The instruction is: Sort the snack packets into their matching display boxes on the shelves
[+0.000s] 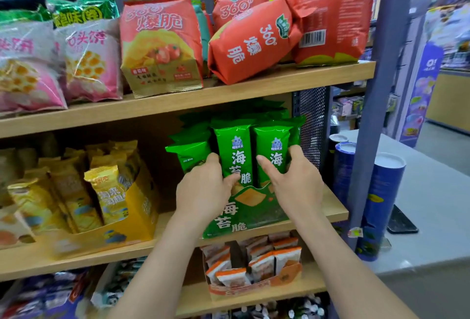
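Note:
A green display box (pixel 256 213) stands on the middle shelf, filled with upright green seaweed snack packets (pixel 235 150). My left hand (pixel 203 189) grips the middle front packet, thumb on its face and fingers behind its left edge. My right hand (pixel 292 181) clasps the right front packet (pixel 273 148), with the thumb on its face and a finger around its right side. Another green packet (pixel 190 155) leans to the left of my left hand. Both held packets sit inside the box.
A yellow display box (pixel 137 206) of yellow packets stands to the left on the same shelf. Red and pink bags (pixel 160 43) fill the shelf above. An orange box (pixel 254 285) of white-orange packets is below. Blue tubes (pixel 379 206) stand on a counter at right.

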